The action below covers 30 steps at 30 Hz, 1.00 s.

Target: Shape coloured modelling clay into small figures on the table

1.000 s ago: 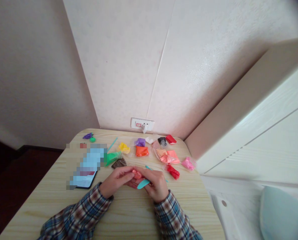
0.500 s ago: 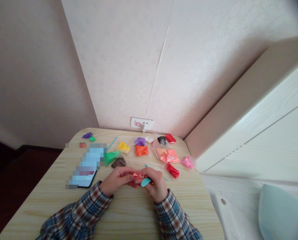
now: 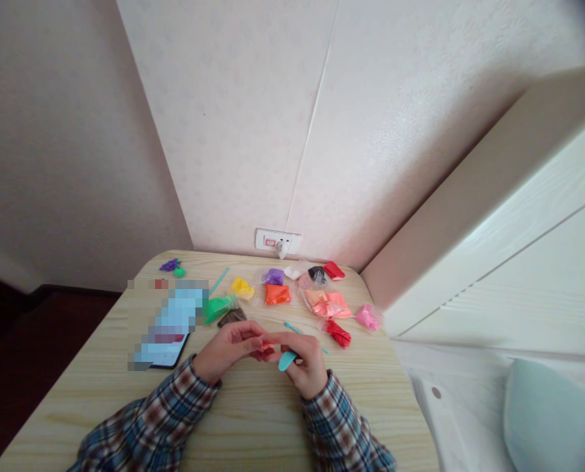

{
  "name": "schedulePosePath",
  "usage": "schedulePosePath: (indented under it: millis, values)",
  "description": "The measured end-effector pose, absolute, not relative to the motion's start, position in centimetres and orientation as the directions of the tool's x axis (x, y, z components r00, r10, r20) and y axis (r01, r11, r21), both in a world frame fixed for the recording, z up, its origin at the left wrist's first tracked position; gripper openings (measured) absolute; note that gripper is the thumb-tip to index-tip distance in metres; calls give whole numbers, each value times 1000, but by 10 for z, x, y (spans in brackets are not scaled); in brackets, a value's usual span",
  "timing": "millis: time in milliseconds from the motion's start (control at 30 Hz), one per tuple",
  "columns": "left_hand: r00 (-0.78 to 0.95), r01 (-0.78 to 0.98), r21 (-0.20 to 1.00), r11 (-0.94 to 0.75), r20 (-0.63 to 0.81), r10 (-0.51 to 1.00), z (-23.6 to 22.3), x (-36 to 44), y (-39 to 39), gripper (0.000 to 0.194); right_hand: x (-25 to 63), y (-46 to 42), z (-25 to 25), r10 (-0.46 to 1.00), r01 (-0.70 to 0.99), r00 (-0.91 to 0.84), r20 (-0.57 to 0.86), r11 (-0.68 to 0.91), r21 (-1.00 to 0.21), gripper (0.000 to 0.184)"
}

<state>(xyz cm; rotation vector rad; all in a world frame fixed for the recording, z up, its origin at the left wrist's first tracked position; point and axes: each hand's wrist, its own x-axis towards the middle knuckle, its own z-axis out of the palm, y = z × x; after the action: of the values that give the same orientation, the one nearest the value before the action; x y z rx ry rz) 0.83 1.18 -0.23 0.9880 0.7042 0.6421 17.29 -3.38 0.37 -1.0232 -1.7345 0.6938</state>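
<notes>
Over the middle of the table, my left hand (image 3: 232, 349) pinches a small piece of coral-pink modelling clay (image 3: 267, 345), partly hidden by the fingers. My right hand (image 3: 302, 360) is closed, its fingertips touching the same clay from the right. A light-blue plastic clay tool (image 3: 287, 360) is tucked in the right hand, its rounded flat end sticking out toward the left. Just beyond the hands lies another thin blue tool (image 3: 292, 327), partly covered by the right hand. A bag of brown clay (image 3: 232, 317) rests behind my left hand.
Bags of green (image 3: 218, 308), yellow (image 3: 242, 288), orange (image 3: 277, 294), coral (image 3: 334, 305), red (image 3: 340, 333) and pink clay (image 3: 368, 317) spread across the table (image 3: 253, 419). Left are a phone (image 3: 174, 328), partly blurred, and a purple clay grape bunch (image 3: 169, 265). A wall socket (image 3: 278, 242) sits behind.
The fingertips of both hands have shifted slightly around the coral clay, the right index finger now reaching across it. The blue tool stays in the right hand.
</notes>
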Motion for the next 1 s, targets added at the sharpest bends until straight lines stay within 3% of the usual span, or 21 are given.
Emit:
schedulePosePath:
  millis: [167,267,433,567,800,900,1000]
  values:
    - [589,-143,930,337,-194,784,4,7,14,24,176,-34,-1,935,309,-19,355,343,-887,30]
    - [543,-119,949,294,-185,819,7,8,13,24,173,-35,-1,956,333,-69,285,291,-897,23]
    - [480,-12,985,170,-143,865,7,10,9,19,167,-33,4,961,434,-170,216,270,-860,33]
    - [481,41,996,80,-89,872,9,7,9,15,167,-30,4,966,426,-209,153,231,-875,30]
    - [569,-207,891,404,-226,790,1,8,13,45,169,-30,-1,960,420,-113,258,282,-863,33]
    - [583,-277,819,502,-272,766,-5,12,10,39,168,-31,-1,945,420,-131,299,326,-847,37]
    - [588,-306,819,485,-238,773,-5,14,8,26,169,-31,0,935,358,-198,294,348,-866,41]
